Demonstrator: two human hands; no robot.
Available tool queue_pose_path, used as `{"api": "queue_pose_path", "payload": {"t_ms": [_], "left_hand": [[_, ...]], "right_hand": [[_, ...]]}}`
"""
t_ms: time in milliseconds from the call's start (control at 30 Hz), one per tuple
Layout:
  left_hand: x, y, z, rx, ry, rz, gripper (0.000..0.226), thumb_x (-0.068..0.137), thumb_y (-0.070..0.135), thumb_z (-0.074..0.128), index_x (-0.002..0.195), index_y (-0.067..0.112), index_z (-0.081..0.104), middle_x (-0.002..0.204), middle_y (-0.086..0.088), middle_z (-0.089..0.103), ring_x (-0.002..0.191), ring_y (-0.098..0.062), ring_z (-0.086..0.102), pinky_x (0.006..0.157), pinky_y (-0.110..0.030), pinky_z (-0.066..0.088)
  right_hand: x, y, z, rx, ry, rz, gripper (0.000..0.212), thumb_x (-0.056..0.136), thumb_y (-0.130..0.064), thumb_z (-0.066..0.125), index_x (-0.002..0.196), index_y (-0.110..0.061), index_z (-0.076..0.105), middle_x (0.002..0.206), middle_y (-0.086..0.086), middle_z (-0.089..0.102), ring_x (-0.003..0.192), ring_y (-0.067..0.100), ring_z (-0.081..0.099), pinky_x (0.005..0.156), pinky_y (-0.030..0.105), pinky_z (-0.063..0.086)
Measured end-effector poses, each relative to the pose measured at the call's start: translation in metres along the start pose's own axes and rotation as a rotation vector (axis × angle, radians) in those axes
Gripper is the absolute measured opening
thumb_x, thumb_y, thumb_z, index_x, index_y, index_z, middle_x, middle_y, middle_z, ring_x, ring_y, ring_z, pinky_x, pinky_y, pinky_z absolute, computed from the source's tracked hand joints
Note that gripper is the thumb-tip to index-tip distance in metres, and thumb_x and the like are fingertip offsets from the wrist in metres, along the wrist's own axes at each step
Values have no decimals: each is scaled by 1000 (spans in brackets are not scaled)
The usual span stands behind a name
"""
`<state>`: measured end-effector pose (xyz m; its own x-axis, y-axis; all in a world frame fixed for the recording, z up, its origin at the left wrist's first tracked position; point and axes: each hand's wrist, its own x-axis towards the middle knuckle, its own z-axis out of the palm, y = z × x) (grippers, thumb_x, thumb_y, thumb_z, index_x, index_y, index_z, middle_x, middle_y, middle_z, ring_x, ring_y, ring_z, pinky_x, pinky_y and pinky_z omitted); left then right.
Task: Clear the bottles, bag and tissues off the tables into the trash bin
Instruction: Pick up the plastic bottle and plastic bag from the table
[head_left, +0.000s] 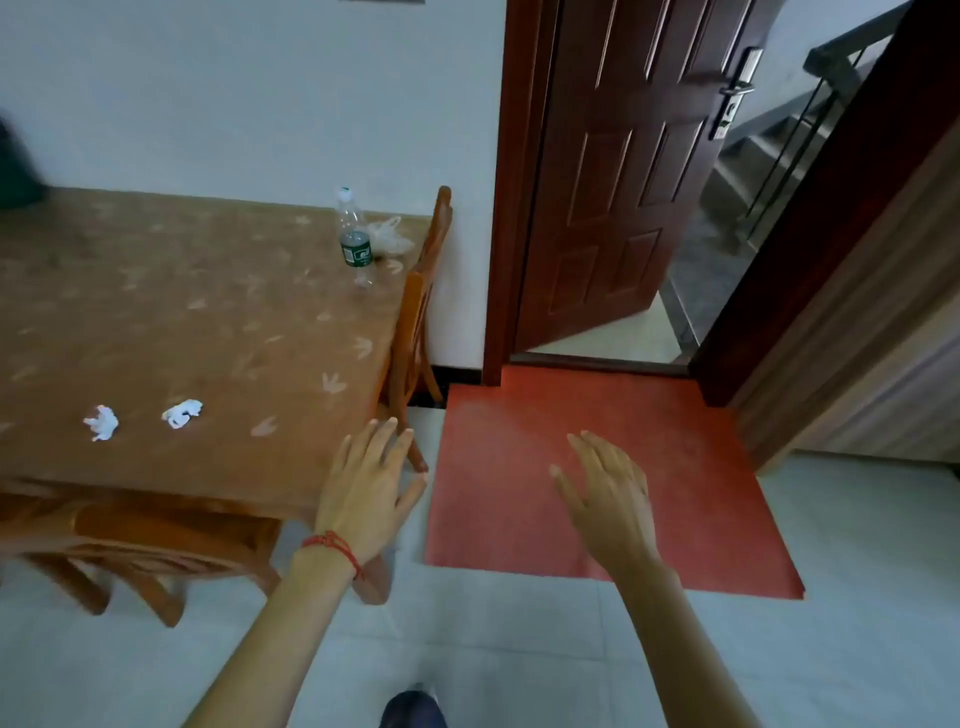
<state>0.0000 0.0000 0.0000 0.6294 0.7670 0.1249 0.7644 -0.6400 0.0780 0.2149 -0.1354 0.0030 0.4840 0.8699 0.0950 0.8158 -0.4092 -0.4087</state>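
Beside the table (208, 322), left hand (366, 493) and right hand (608, 499) reach forward, fingers straight, holding nothing

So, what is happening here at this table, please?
A person stands beside the table with both hands out and empty. The left hand is open near the table's corner, and the right hand is open above the red mat. Nothing is picked up yet. Two crumpled tissues lie near the front edge. A plastic bottle stands at the far end, with a thin clear bag beside it. No trash bin is clearly in view.
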Motion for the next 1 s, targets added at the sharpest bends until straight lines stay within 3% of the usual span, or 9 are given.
{"api": "queue_pose_path", "payload": {"t_ms": [167, 333, 400, 600, 1000], "left_hand": [[48, 6, 12, -30, -16, 18, 63, 85, 50, 30, 120, 6, 60, 126, -16, 59, 118, -35, 54, 95, -51, 42], [116, 1, 26, -92, -12, 54, 80, 85, 63, 10, 135, 11, 44, 143, -11, 43, 135, -30, 35, 110, -44, 25], [146, -4, 32, -93, -14, 70, 86, 86, 64, 0, 133, 10, 47, 140, -12, 47, 133, -31, 39, 107, -46, 29], [232, -24, 38, -108, -94, 37, 84, 90, 59, 1, 121, 7, 59, 127, -14, 59, 120, -34, 53, 97, -50, 41], [363, -39, 51, -104, -105, -53, 79, 92, 56, 2, 123, 8, 58, 129, -14, 57, 122, -32, 52, 98, -48, 40]], "right_hand": [[40, 17, 10, -25, 79, 15, 70, 84, -56, 23, 131, -13, 50, 137, 8, 51, 129, 24, 43, 107, 40, 28], [102, 24, 21, -29, 127, 27, 65, 85, -53, 28, 129, -12, 53, 134, 9, 54, 125, 25, 48, 105, 41, 31], [131, 24, 25, -27, 129, 45, 64, 85, -53, 28, 127, -12, 54, 132, 9, 55, 124, 26, 50, 104, 42, 33], [217, 21, 28, -30, 130, 89, 65, 86, -54, 28, 127, -11, 55, 133, 10, 55, 124, 27, 49, 104, 42, 33], [366, 39, 31, -22, 83, 59, 65, 86, -54, 27, 130, -12, 52, 136, 9, 51, 127, 27, 45, 106, 42, 31]]}}
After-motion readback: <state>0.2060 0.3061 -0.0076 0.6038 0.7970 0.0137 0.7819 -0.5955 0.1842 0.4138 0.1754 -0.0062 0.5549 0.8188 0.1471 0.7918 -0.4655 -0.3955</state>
